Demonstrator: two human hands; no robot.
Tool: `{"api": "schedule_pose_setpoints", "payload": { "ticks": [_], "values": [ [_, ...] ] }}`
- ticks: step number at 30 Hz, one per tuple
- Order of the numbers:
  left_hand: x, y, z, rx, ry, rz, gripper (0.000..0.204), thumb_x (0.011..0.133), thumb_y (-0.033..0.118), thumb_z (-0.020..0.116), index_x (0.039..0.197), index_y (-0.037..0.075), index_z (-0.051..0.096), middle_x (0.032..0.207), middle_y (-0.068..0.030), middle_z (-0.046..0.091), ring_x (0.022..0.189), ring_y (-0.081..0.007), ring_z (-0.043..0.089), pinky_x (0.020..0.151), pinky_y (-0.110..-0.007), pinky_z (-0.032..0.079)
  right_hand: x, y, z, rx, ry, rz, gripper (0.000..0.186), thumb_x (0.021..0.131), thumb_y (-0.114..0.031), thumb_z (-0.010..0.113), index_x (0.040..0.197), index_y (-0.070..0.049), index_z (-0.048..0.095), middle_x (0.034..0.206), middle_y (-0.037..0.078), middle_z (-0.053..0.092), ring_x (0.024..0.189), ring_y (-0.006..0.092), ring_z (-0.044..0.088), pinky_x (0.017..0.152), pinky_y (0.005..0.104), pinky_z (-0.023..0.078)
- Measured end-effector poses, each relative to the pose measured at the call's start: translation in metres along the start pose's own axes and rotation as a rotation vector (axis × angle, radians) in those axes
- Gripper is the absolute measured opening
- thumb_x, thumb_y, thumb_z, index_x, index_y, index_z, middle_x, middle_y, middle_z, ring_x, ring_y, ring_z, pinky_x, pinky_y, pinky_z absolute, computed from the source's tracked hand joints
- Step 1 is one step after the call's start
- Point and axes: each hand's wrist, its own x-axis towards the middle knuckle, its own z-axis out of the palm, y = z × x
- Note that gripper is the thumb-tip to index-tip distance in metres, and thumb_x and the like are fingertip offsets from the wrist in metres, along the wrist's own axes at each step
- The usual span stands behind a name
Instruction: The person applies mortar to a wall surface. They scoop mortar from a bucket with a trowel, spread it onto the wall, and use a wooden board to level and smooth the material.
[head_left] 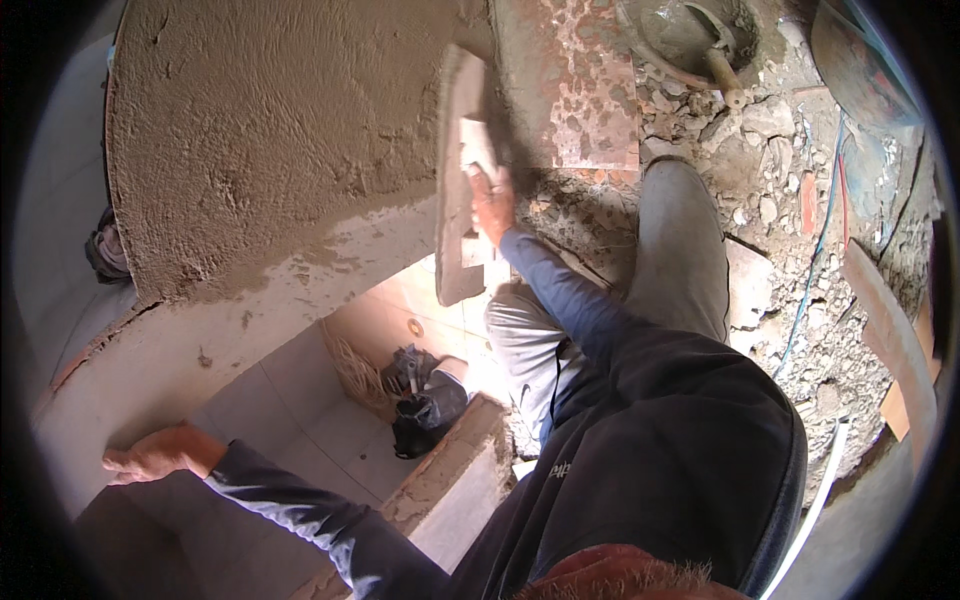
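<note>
Float (453, 180) gripped by handle (478, 142) in right hand (492, 207), presumably for control; unclenched left hand (165, 453) at pale wall (170, 375), perhaps bracing

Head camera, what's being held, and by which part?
The right hand grips a long plastering float by its pale handle; the left hand holds nothing visible.

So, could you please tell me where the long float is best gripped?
Probably by the pale handle of the float, coming from the picture's right, as the right hand does: the handle stands out on that side, while the opposite face is toward the mortar.
</note>
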Motion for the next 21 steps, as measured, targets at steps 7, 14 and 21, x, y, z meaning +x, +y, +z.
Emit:
{"api": "schedule_pose_setpoints", "payload": {
  "ticks": [7,14,21],
  "values": [
    [-0.007,0.009,0.001,-0.041,0.118,-0.090,0.078,0.088,0.034,0.057,0.152,0.004,0.025,0.144,-0.0182,0.042,0.126,-0.0357,0.048,0.102,-0.051,0.044,0.005,-0.145,0.070,-0.645,-0.058,-0.508,0.060,0.095,-0.039,0.060,0.137,-0.001,0.040,0.113,0.029,0.064,0.098,0.0325,0.067,0.086,0.0434,0.052],
    [-0.007,0.010,0.003,-0.010,0.040,-0.031,0.076,0.090,0.032,0.056,0.152,0.003,0.024,0.147,-0.0201,0.039,0.125,-0.0370,0.049,0.102,-0.051,0.045,0.190,-0.120,0.034,-0.310,0.117,-0.257,0.082,0.087,-0.055,0.064,0.135,0.008,0.043,0.124,0.035,0.057,0.116,0.0406,0.060,0.098,0.0428,0.048],
    [0.006,-0.014,-0.007,0.146,0.058,0.063,0.072,0.089,0.028,0.056,0.149,-0.001,0.028,0.133,-0.0205,0.048,0.119,-0.0347,0.052,0.101,-0.050,0.045,0.131,-0.024,-0.016,-0.205,0.096,-0.033,0.084,0.084,-0.060,0.066,0.132,0.005,0.045,0.076,0.019,0.062,0.058,0.0269,0.061,0.052,0.0405,0.051]
  ]
}}
